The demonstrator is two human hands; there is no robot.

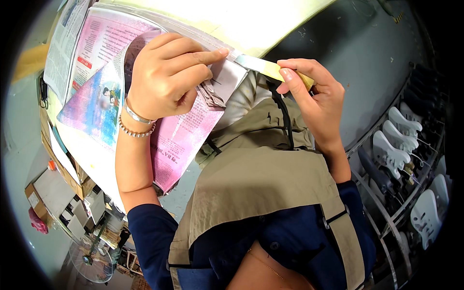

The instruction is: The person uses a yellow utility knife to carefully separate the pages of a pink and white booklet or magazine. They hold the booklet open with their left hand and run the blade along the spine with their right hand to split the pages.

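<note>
My right hand (pixel 314 89) pinches a flat yellow strip-like tool (pixel 272 70) between thumb and fingers. Its pale, silvery end points left and reaches the corner of a paper stack. My left hand (pixel 169 70) rests over that stack, index finger stretched toward the tool's tip and the other fingers bent. No object shows in its grasp, though its thumb is partly hidden. Beneath its fingers lie crumpled folded paper edges (pixel 211 94). A pink printed newspaper sheet (pixel 186 137) hangs over the table edge, and a blue-and-pink sheet (pixel 94 108) curls up beside my left wrist.
The pale table (pixel 270 17) stretches ahead under several newspapers (pixel 104 41). At the right, a metal rack (pixel 386 222) holds several white shaped parts (pixel 389 147) and dark ones. At the lower left stand a fan (pixel 89 258) and cardboard boxes (pixel 36 205). My lap is close below the papers.
</note>
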